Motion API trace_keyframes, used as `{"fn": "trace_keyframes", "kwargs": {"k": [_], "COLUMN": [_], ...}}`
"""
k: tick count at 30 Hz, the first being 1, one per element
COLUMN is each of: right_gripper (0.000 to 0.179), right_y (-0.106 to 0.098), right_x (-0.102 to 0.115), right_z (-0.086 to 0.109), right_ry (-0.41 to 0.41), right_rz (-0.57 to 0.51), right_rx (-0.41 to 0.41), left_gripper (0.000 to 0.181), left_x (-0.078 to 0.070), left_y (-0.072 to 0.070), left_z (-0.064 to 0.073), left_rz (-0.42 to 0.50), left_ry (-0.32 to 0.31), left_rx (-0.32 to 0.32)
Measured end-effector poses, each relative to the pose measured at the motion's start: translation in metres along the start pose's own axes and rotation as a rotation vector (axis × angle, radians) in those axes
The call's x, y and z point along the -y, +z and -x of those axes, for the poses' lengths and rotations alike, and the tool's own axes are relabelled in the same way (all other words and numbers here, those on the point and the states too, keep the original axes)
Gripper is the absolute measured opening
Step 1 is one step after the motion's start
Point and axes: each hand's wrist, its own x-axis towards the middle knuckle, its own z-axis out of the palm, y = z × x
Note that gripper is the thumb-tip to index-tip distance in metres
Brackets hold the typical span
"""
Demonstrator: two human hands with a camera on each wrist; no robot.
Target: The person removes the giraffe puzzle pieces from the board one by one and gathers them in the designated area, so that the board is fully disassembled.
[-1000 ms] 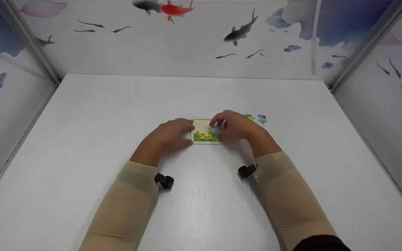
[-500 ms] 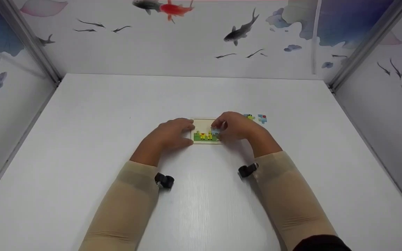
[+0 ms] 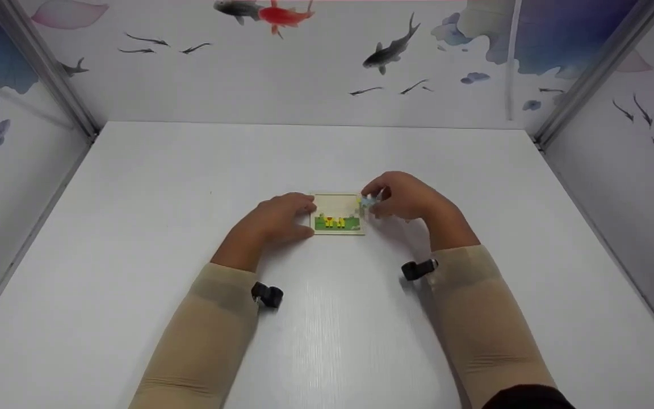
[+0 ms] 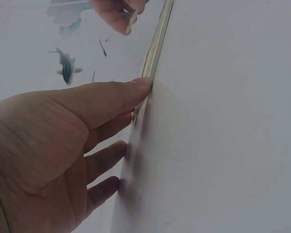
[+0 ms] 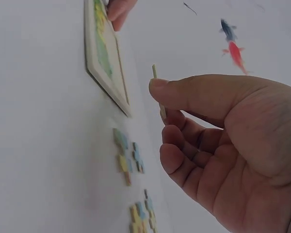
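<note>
A small jigsaw board (image 3: pixel 330 203) with a pale frame lies flat on the table. Green and yellow pieces fill its lower strip, and bare pale backing shows above them. At its left edge my left hand (image 3: pixel 279 218) grips the frame, thumb at the near corner and fingers farther up. My right hand (image 3: pixel 409 196) pinches a light blue and yellow puzzle piece (image 3: pixel 368 201) between thumb and fingers, near the board's upper right corner. In the right wrist view this puzzle piece (image 5: pixel 154 71) is seen edge-on, raised apart from the board (image 5: pixel 117 73).
Several loose puzzle pieces (image 5: pixel 137 216) lie on the white table (image 3: pixel 327 324) beside the board in the right wrist view; my right hand hides them in the head view. White walls (image 3: pixel 304 79) painted with fish close off the back and sides.
My right hand has lifted the blue piece from the board's right part and moved right and away from me, covering the loose pieces. My left hand has stayed on the board's left edge.
</note>
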Motion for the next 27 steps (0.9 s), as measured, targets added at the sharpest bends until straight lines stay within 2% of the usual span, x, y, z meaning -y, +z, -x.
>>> {"fn": "trace_keyframes", "kwargs": {"k": [8, 18, 27], "right_gripper": [0.038, 0.039, 0.036], "right_y": [-0.03, -0.047, -0.046], "right_x": [-0.041, -0.096, -0.109], "right_z": [0.016, 0.031, 0.032], "right_ry": [0.083, 0.102, 0.155], "right_rz": [-0.043, -0.022, 0.005], "right_rx": [-0.037, -0.024, 0.039], "left_gripper": [0.06, 0.059, 0.059], "left_x": [0.001, 0.003, 0.001], "left_y": [0.001, 0.003, 0.002], "left_z": [0.0, 0.004, 0.004], "left_rz": [0.002, 0.015, 0.01], "left_ry": [-0.003, -0.009, -0.011], "left_rx": [-0.013, -0.019, -0.026]}}
